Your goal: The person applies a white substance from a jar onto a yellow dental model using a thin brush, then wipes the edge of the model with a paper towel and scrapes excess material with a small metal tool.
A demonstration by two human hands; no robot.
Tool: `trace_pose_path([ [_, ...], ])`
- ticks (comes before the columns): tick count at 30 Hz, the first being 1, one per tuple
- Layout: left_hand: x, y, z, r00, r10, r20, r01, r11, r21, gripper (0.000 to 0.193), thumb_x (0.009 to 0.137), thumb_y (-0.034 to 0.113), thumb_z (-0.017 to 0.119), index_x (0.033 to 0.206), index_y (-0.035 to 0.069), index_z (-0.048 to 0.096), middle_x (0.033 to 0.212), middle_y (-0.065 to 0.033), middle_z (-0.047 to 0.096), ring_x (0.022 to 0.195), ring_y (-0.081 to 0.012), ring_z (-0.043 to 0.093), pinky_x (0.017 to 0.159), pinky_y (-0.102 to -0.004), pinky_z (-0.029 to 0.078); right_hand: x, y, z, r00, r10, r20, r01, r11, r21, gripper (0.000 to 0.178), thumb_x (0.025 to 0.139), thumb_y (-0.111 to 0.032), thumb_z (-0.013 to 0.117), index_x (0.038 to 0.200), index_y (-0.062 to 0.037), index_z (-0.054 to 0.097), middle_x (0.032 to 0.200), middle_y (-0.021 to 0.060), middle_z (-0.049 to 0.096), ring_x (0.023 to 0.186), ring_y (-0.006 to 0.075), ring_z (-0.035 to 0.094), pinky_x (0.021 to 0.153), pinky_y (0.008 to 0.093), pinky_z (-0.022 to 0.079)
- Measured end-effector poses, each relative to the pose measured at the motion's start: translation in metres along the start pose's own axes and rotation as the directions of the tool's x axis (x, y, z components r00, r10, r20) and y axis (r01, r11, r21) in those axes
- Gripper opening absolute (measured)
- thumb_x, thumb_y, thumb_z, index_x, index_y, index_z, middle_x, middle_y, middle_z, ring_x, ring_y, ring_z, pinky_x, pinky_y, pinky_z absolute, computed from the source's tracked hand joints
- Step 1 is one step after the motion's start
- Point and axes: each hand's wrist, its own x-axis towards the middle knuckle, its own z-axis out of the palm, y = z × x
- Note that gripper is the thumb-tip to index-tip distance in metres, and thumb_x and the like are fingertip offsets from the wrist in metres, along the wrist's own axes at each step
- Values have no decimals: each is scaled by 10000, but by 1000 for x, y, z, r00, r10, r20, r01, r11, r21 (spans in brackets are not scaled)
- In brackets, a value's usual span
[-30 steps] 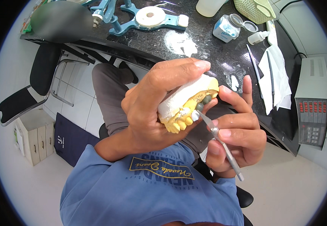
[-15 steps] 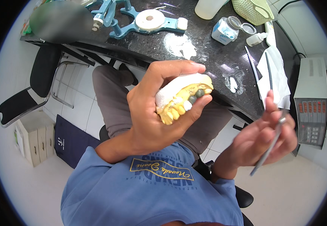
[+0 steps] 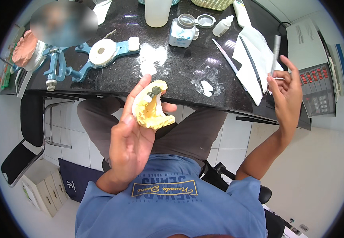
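My left hand point(image 3: 129, 148) holds a yellow dental cast point(image 3: 150, 119) above my lap, its fingers behind the cast and the thumb at the near side. The cast has a white base, largely hidden now, and dark grey tooth pieces point(image 3: 153, 92) at its far end. Over the right part of the bench, my right hand point(image 3: 287, 89) pinches a slim metal dental instrument point(image 3: 276, 51), which points away from me. Below it lie a white tissue point(image 3: 245, 51) and a dark, thin tool point(image 3: 251, 59); whether the instrument touches the tissue I cannot tell.
On the black bench point(image 3: 120, 71) stand a blue articulator point(image 3: 67, 67) with a pink cast point(image 3: 25, 48), an open powder jar point(image 3: 181, 33), a dropper bottle point(image 3: 222, 27) and a cloudy beaker point(image 3: 157, 14). White powder point(image 3: 152, 57) and paste point(image 3: 207, 88) lie nearer. A keypad unit point(image 3: 316, 79) stands right.
My left hand has lowered the cast leftward and turned it, showing its hollow inner side. My right hand has moved away from me over the bench with the instrument. My view has shifted too.
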Motion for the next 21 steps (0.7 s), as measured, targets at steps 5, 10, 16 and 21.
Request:
trace_pose_path([
  [5,5,-14,-2,983,186,4,-183,966,185,649,886,105,524,1428,-33,193,1366,-149,382,1196,-232,491,968,-322,436,9,-6,19,993,-3,122,47,933,-357,317,794,-30,657,1108,-40,610,797,83,645,659,125,598,626,262,489],
  [10,13,-23,-15,878,474,61,-433,736,521,681,804,-31,638,1389,-22,290,1337,-129,326,1180,-218,481,990,-332,431,9,-7,32,972,-1,236,133,829,-543,242,799,-60,654,1038,-33,628,793,97,648,635,156,597,618,283,483],
  [16,13,-19,-20,773,615,154,-546,524,653,726,736,-46,713,1357,-16,338,1300,-126,332,1173,-215,479,977,-323,446,13,-3,26,987,-120,104,158,808,-568,185,807,-67,654,986,-18,649,827,135,668,705,222,656,655,321,500],
  [21,14,-19,-21,761,624,180,-557,485,674,712,730,-38,725,1342,-11,363,1288,-127,341,1170,-208,478,976,-319,447,15,4,24,986,39,163,70,785,-615,248,792,-37,642,1039,-12,643,812,133,653,708,227,645,688,332,495],
])
